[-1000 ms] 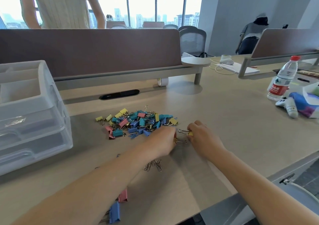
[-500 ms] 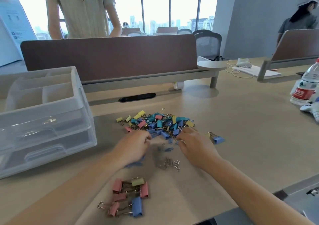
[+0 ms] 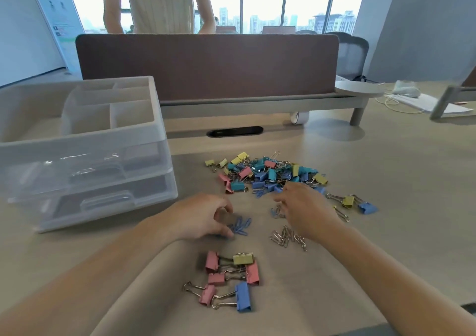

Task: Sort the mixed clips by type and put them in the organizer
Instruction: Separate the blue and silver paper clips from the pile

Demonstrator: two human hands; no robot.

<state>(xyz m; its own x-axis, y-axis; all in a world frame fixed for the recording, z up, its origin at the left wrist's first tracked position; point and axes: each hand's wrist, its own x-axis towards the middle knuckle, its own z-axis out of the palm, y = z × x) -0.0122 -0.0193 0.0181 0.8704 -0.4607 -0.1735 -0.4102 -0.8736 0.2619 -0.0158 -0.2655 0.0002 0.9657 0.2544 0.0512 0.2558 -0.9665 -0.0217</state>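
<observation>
A translucent white plastic drawer organizer (image 3: pixel 157 139) is set at the left of the beige surface (image 3: pixel 386 170), with a heap of mixed coloured binder clips and paper clips (image 3: pixel 268 173) to its right. The left hand (image 3: pixel 203 217) is curled beside a bunch of blue paper clips (image 3: pixel 240 227), its fingers touching them; whether they are pinched cannot be told. The right hand (image 3: pixel 306 209) is held at the heap's near edge, fingers loosely bent. Silver paper clips (image 3: pixel 287 237) are gathered beside its wrist.

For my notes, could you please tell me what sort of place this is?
Most likely an open-plan office: a desk with a brown divider screen, an office chair behind it, and tall windows over city towers.
</observation>
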